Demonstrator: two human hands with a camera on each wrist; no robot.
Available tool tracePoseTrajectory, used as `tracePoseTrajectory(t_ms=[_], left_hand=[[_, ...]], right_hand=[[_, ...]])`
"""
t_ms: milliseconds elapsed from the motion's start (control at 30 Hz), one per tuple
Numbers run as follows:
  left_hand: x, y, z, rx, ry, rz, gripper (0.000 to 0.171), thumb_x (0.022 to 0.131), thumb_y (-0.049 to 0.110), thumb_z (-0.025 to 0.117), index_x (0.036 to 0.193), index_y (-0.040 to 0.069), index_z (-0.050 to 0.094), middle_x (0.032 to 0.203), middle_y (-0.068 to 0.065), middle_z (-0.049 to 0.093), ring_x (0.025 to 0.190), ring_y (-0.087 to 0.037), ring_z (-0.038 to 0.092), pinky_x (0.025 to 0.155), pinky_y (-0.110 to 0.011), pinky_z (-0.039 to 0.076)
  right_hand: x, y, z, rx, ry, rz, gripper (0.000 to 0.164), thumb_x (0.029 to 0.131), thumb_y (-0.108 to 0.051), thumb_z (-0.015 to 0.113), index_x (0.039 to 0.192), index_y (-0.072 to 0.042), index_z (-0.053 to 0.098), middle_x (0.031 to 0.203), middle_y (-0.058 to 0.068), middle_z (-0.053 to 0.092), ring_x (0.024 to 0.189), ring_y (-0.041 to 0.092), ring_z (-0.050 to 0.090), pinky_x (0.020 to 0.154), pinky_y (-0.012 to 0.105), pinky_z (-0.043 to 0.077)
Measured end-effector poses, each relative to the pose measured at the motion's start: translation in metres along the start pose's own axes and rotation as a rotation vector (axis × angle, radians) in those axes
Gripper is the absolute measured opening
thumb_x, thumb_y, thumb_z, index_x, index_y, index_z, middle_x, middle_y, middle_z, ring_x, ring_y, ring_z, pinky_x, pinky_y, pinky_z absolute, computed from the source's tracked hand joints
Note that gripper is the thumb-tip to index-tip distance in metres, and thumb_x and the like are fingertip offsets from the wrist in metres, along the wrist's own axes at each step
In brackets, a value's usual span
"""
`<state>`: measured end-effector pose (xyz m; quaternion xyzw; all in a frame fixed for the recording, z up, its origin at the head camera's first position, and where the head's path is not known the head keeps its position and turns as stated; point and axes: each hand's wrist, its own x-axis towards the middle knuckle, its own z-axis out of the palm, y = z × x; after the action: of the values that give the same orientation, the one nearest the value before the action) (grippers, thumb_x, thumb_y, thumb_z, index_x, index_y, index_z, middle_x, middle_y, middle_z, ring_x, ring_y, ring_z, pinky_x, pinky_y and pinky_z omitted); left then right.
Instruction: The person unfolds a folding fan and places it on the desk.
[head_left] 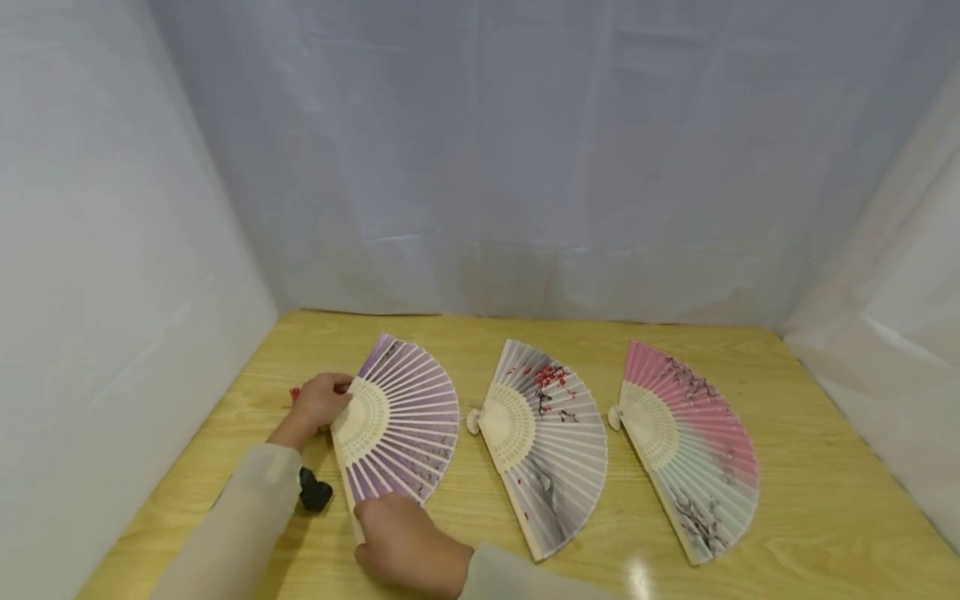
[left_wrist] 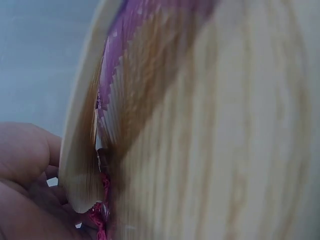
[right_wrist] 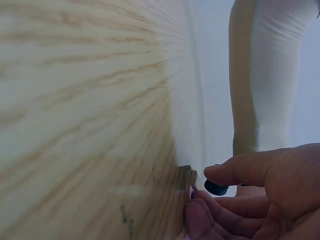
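Note:
In the head view a spread purple folding fan (head_left: 422,400) with pale ribs lies at the left of the table. My left hand (head_left: 322,402) grips it near its pivot end, where a red tassel (head_left: 295,393) sticks out. The left wrist view shows that hand's fingers (left_wrist: 30,150) around the pale end sticks, beside red cord (left_wrist: 102,200). My right hand (head_left: 408,542) holds the fan's near corner, covering it. From the right wrist, its thumb (right_wrist: 245,167) and curled fingers appear at the tip of the fan's outer stick (right_wrist: 192,175).
A grey fan (head_left: 566,442) with red blossoms lies open in the middle, and a pink and pale-green fan (head_left: 697,442) lies open to the right. A small black object (head_left: 313,492) shows beside the left sleeve. White sheeting (head_left: 525,167) surrounds the wooden table (head_left: 810,500) at back and sides.

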<state>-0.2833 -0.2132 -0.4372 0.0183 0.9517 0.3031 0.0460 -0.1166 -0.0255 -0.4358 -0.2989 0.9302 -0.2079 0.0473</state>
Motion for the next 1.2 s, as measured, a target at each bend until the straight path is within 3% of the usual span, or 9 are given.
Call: tracePoseTrajectory(t_ms=[167,267,400,467,567,700,867,1033,1200], left_hand=[[-0.001,-0.006,-0.002,0.007,-0.002,0.013,0.041,0.096,0.002,0.050,0.135,-0.012,0.047,0.129,-0.030,0.054,0.119,-0.045,0.050,0.098,-0.052,0.044],[-0.003,-0.007,-0.004,-0.021,-0.014,-0.007,0.042,0.100,0.006,0.047,0.138,-0.011,0.044,0.134,-0.031,0.049,0.120,-0.044,0.048,0.096,-0.051,0.045],[-0.007,-0.004,-0.006,-0.117,-0.008,-0.072,0.047,0.105,0.020,0.038,0.144,-0.006,0.037,0.141,-0.031,0.041,0.120,-0.042,0.047,0.092,-0.048,0.045],[-0.009,-0.001,-0.007,-0.145,0.020,-0.079,0.050,0.105,0.024,0.036,0.146,-0.004,0.036,0.141,-0.031,0.040,0.120,-0.042,0.046,0.093,-0.050,0.044],[-0.014,0.005,-0.010,-0.140,0.054,-0.013,0.052,0.105,0.029,0.038,0.147,-0.002,0.035,0.141,-0.031,0.040,0.125,-0.046,0.044,0.099,-0.055,0.041],[-0.019,0.023,-0.010,-0.092,0.055,0.124,0.060,0.103,0.040,0.044,0.150,0.004,0.032,0.146,-0.030,0.036,0.127,-0.048,0.042,0.101,-0.061,0.037],[-0.027,0.050,0.000,0.066,0.094,0.258,0.062,0.101,0.041,0.047,0.151,0.007,0.033,0.147,-0.028,0.037,0.130,-0.049,0.038,0.104,-0.063,0.032],[-0.036,0.080,0.011,0.189,0.126,0.294,0.062,0.101,0.045,0.046,0.153,0.014,0.031,0.151,-0.026,0.032,0.135,-0.048,0.031,0.104,-0.069,0.027],[-0.042,0.113,0.020,0.268,0.101,0.277,0.067,0.098,0.055,0.044,0.155,0.024,0.024,0.157,-0.022,0.020,0.141,-0.048,0.017,0.103,-0.074,0.019]], right_hand=[[0.000,0.001,-0.001,0.022,-0.019,-0.027,0.025,0.073,-0.012,0.071,0.063,-0.018,0.049,0.058,-0.008,0.044,0.052,0.008,0.042,0.047,0.019,0.035],[0.002,0.004,-0.003,0.048,-0.028,-0.055,0.023,0.076,-0.011,0.070,0.065,-0.017,0.051,0.056,-0.009,0.043,0.050,0.006,0.041,0.045,0.019,0.033],[0.003,0.014,-0.010,0.056,0.023,-0.122,0.007,0.078,-0.009,0.070,0.083,-0.012,0.067,0.056,-0.011,0.045,0.052,0.003,0.042,0.048,0.015,0.035],[0.002,0.021,-0.015,0.040,0.065,-0.145,0.016,0.079,-0.010,0.069,0.095,-0.010,0.070,0.059,-0.012,0.049,0.056,0.002,0.045,0.053,0.014,0.038],[0.000,0.034,-0.026,0.011,0.104,-0.135,0.021,0.082,-0.017,0.068,0.102,-0.009,0.071,0.067,-0.010,0.055,0.064,0.003,0.050,0.060,0.016,0.042],[-0.004,0.054,-0.045,0.001,0.172,-0.091,0.028,0.087,-0.022,0.065,0.110,-0.007,0.070,0.083,-0.003,0.066,0.075,0.008,0.059,0.066,0.021,0.048],[-0.008,0.081,-0.068,-0.027,0.304,-0.050,0.033,0.091,-0.025,0.066,0.116,-0.003,0.066,0.104,0.009,0.069,0.095,0.022,0.064,0.083,0.034,0.052],[-0.013,0.106,-0.087,-0.098,0.400,0.001,0.047,0.095,-0.036,0.061,0.128,-0.001,0.059,0.124,0.018,0.061,0.116,0.033,0.056,0.098,0.049,0.044],[-0.019,0.133,-0.105,-0.123,0.360,0.111,0.060,0.099,-0.047,0.051,0.143,-0.007,0.046,0.144,0.021,0.042,0.135,0.041,0.035,0.106,0.062,0.028]])
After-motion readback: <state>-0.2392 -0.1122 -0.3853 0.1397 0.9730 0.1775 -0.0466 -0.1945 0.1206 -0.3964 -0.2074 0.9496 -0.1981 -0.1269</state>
